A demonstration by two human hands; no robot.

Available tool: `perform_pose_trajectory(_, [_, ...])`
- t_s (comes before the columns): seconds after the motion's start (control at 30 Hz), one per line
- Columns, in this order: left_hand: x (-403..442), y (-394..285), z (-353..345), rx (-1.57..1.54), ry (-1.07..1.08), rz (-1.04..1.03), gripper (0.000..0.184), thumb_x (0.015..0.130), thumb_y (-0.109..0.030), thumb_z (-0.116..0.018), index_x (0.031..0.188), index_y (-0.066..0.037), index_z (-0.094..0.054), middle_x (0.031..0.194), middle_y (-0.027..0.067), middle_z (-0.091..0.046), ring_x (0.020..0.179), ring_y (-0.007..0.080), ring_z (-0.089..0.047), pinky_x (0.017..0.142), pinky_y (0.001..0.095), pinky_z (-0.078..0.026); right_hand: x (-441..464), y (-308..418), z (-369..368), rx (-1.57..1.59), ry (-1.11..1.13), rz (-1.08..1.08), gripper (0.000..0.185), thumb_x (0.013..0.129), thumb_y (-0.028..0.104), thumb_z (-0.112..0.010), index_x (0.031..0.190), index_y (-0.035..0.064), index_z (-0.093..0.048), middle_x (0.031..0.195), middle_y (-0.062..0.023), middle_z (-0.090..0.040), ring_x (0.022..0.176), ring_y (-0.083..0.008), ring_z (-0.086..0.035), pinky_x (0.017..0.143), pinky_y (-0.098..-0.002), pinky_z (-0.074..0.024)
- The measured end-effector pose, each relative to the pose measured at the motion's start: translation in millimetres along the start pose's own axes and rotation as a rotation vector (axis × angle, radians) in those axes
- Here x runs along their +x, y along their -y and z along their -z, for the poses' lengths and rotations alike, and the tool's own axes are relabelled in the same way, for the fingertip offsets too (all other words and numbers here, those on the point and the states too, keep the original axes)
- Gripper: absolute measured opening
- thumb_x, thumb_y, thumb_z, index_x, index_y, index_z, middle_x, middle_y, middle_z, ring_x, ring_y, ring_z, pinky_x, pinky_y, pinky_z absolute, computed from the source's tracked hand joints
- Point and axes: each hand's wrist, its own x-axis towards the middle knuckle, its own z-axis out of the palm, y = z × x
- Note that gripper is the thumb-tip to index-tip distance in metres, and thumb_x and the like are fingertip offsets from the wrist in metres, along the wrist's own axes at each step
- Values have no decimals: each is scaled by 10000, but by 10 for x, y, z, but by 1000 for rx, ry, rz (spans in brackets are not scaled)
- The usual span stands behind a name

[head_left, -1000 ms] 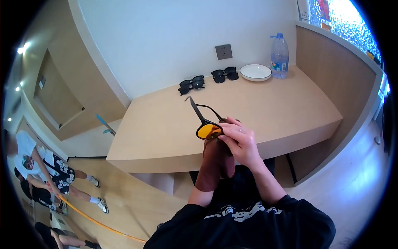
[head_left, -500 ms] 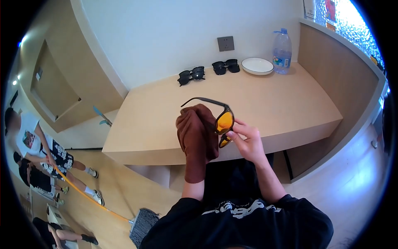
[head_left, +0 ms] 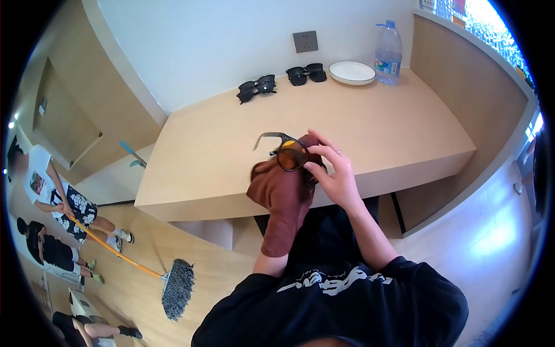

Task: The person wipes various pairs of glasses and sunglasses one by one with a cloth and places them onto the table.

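I have the right hand (head_left: 335, 176) pinching the black-framed, amber-lensed glasses (head_left: 282, 154) by the rim, thumb (head_left: 317, 171) and fingers closed on the frame just beside the nearer lens. That lens (head_left: 292, 155) lies to the left of the fingertips, clear of the grip and facing up toward my camera, and one slim dark temple arm (head_left: 269, 135) reaches out farther left and bends downward at its end. The rest of the frame runs under the right thumb.

From the other side I see a loose brown fabric cloth (head_left: 280, 199) pulled over the left hand like a mitt, with the bare left forearm (head_left: 270, 265) showing below it. The cloth is bunched right behind the lens, its colour showing through, and a fold rises behind the right fingers. Since it covers the left fingers completely, I can't tell whether they pinch the rim or merely lie against it.

The glasses are held up before the pale wood-grain table (head_left: 393, 124), near its front edge. Along the table's back I have two groups of black, dark-lensed sunglasses (head_left: 265, 88), then a round white plate with a dark rim (head_left: 352, 73), and a clear plastic bottle with a blue cap (head_left: 388, 55).
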Motion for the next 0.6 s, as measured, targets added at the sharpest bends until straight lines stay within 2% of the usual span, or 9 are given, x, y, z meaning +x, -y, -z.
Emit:
perform_pose_trajectory(0.13, [-56,55,-54,256,-40,-89,315,866,-160,-715,1153,-91,-605,1050,55,-657,1050,151,-603,826,295,-496,-85,-42,-23,161,53,-94,342,868,13,-734,1200,22,-652,1415,-173,-596,1236,-362,-619,983,-399,-521])
perform_pose_trajectory(0.2, [-62,30,-10,374,-49,-113,338,860,-162,-725,1164,-86,-600,1063,56,-657,1072,158,-599,829,296,-498,-82,42,-11,284,76,-279,354,905,47,-711,1253,27,-646,1414,-191,-593,1257,-385,-601,1007,-413,-508])
perform_pose_trajectory(0.23, [-67,12,6,440,-49,-123,349,857,-163,-730,1170,-83,-597,1069,56,-656,1083,162,-597,831,297,-500,-88,17,-25,285,75,-282,354,905,47,-711,1253,27,-646,1414,-191,-593,1257,-385,-601,1007,-413,-508])
perform_pose_trajectory(0.3, [-47,-87,65,605,-46,-145,373,851,-164,-740,1182,-77,-592,1082,56,-656,1105,170,-593,834,298,-502,-81,-39,-53,70,102,-93,357,950,100,-681,1294,19,-632,1335,-217,-638,1192,-393,-635,964,-411,-527])
perform_pose_trajectory(0.43, [-65,-324,159,938,16,-151,420,838,-168,-760,1205,-66,-583,1107,57,-655,1150,184,-586,841,301,-507,-86,25,-93,111,176,-238,352,972,132,-662,1295,-2,-620,1212,-237,-687,1089,-401,-675,916,-413,-539])
perform_pose_trajectory(0.47, [-76,-392,193,998,41,-150,391,870,-167,-745,1215,-70,-588,1109,67,-660,1113,188,-624,852,300,-525,-81,12,-84,111,193,-225,351,975,132,-659,1293,-9,-617,1161,-241,-699,1050,-405,-683,901,-410,-541])
perform_pose_trajectory(0.5, [-37,-141,185,996,37,-157,391,870,-167,-745,1215,-70,-588,1109,67,-660,1113,188,-624,852,300,-525,-72,3,-72,110,209,-209,351,978,133,-657,1292,-16,-613,1109,-246,-711,1012,-409,-691,885,-407,-542])
perform_pose_trajectory(0.57, [75,581,157,271,-99,13,162,854,-150,-682,1010,-148,-638,922,83,-696,902,279,-712,690,401,-545,-79,3,-68,88,217,-216,343,977,125,-655,1285,-21,-613,1103,-243,-712,1008,-392,-698,879,-395,-543])
perform_pose_trajectory(0.6, [-76,265,206,769,-252,-99,107,864,-150,-673,956,-106,-642,842,86,-683,809,290,-696,647,409,-536,-99,8,-64,68,227,-239,336,977,116,-654,1279,-26,-614,1098,-240,-714,1004,-375,-704,873,-383,-545])
